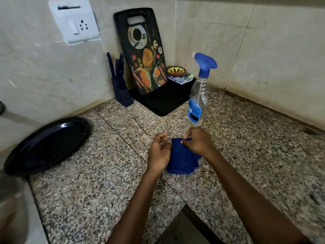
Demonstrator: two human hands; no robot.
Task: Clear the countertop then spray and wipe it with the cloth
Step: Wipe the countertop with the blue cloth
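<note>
Over speckled granite desk (109, 173), near its inner corner: soft crumpled blue cloth (182, 159), bunched between both hands. Right hand (198, 143) grip pinching its top fold; left hand (159, 152) grip curled against its side. Just behind, upright: clear plastic spray bottle (197, 101), blue trigger head.

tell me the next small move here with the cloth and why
Probably finish gathering the blue cloth into one hand. The right hand pinches its top edge while the left hand holds its side, and it hangs bunched just above the granite countertop. The spray bottle stands upright just beyond, untouched, so a freed hand could likely take it next.
</note>
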